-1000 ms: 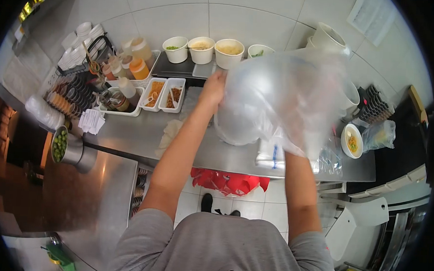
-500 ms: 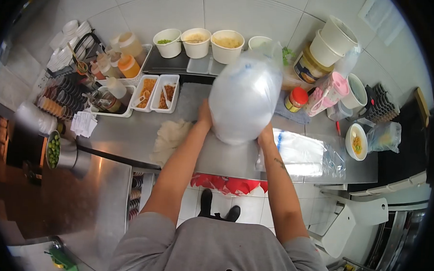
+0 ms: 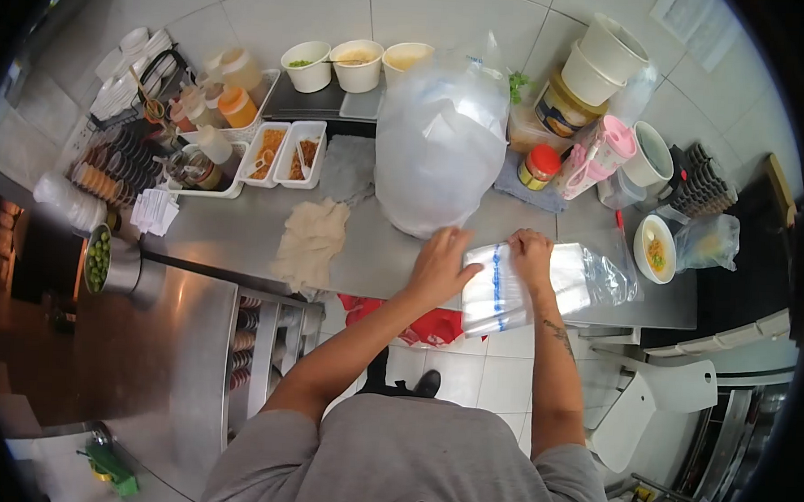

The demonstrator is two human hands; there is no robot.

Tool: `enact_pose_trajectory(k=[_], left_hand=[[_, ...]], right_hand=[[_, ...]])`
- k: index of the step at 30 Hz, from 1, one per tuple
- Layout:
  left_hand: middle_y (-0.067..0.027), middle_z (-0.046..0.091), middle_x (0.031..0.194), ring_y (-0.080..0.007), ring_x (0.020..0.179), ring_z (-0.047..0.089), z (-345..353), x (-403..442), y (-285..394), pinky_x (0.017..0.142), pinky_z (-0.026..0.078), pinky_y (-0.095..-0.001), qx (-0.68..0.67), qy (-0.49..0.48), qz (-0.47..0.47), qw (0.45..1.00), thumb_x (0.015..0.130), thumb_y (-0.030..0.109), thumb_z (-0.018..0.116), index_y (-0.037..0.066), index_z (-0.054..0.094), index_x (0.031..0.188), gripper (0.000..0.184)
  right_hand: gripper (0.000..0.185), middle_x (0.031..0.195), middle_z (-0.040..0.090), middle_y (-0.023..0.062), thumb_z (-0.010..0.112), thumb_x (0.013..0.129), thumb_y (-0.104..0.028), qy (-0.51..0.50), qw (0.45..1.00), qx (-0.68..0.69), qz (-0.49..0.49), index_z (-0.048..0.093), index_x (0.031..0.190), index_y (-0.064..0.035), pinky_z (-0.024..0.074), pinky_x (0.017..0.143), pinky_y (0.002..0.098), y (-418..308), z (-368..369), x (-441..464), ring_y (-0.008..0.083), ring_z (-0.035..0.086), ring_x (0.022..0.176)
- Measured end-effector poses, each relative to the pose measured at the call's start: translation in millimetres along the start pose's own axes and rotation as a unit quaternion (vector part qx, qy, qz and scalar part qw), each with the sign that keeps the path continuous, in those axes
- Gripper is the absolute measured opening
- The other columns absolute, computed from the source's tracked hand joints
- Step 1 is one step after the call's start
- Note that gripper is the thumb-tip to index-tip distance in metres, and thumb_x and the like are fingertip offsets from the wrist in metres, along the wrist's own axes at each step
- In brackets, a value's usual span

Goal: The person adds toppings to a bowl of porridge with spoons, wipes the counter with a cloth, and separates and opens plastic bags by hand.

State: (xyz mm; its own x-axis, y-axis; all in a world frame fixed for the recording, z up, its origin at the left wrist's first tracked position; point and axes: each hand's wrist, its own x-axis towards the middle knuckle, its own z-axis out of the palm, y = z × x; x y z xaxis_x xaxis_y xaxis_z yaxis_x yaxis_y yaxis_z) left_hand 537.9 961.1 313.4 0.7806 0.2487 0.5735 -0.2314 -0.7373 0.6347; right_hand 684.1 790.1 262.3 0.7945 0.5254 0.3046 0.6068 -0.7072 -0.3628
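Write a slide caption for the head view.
Both hands, left and right, at a stack of clear plastic bags beside a puffed-up bag.

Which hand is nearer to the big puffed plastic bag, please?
Left. The left hand is just by the lower edge of the puffed bag; the right hand is farther to the right, on the flat plastic bags.

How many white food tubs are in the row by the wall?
3. The left tub, the middle tub and the right tub, which is partly behind the big puffy plastic bag. That bag may be hiding more.
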Motion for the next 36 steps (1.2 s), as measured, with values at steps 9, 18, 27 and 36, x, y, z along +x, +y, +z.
enact_pose_trajectory(k=[9, 18, 27, 36], left_hand=[[-0.0179, 0.061, 0.072, -0.0365, 0.072, 0.059, 50.3, 0.7, -38.9, 0.065, 0.046, -0.0442, -0.105, -0.151, -0.232, 0.955, 0.078, 0.009, 0.059, 0.003, 0.058, 0.080, 0.007], [-0.0133, 0.061, 0.076, -0.0210, 0.069, 0.057, 44.9, -5.8, -41.9, 0.067, 0.045, -0.0311, -0.158, -0.106, -0.235, 0.953, 0.085, 0.009, 0.054, 0.001, 0.058, 0.086, 0.009], [-0.0147, 0.060, 0.076, -0.0282, 0.073, 0.059, 45.4, -11.4, -47.7, 0.068, 0.045, -0.0347, -0.172, -0.078, -0.195, 0.963, 0.085, 0.005, 0.050, 0.001, 0.056, 0.085, 0.007], [-0.0096, 0.060, 0.077, -0.0184, 0.071, 0.055, 33.0, -13.8, -40.5, 0.067, 0.045, -0.0294, -0.194, -0.099, -0.216, 0.952, 0.086, 0.008, 0.055, 0.001, 0.057, 0.087, 0.007]], right_hand=[[0.019, 0.080, 0.060, 0.0112, 0.053, 0.087, -0.020, 0.039, 0.998, 0.034, -0.038, 0.060, 0.081, -0.0036, 0.0358, 0.079, 0.0414, -15.1, 6.0, -10.6, 0.0311, 0.052, 0.080], [0.010, 0.088, 0.058, 0.0117, 0.051, 0.087, -0.011, 0.103, 0.985, 0.138, -0.030, 0.058, 0.090, -0.0043, 0.0356, 0.081, 0.0397, -27.7, -20.7, -18.4, 0.0304, 0.051, 0.084], [0.042, 0.115, 0.051, 0.0111, 0.061, 0.069, -0.006, -0.062, 0.989, 0.074, -0.111, 0.057, 0.111, -0.0135, 0.0305, 0.094, 0.0457, -72.6, -80.9, -131.1, 0.0304, 0.043, 0.112], [0.056, 0.115, 0.049, 0.0063, 0.064, 0.064, -0.006, -0.045, 0.986, -0.044, -0.155, 0.060, 0.116, -0.0283, 0.0306, 0.094, 0.0444, -51.5, -52.7, -148.6, 0.0262, 0.042, 0.112]])
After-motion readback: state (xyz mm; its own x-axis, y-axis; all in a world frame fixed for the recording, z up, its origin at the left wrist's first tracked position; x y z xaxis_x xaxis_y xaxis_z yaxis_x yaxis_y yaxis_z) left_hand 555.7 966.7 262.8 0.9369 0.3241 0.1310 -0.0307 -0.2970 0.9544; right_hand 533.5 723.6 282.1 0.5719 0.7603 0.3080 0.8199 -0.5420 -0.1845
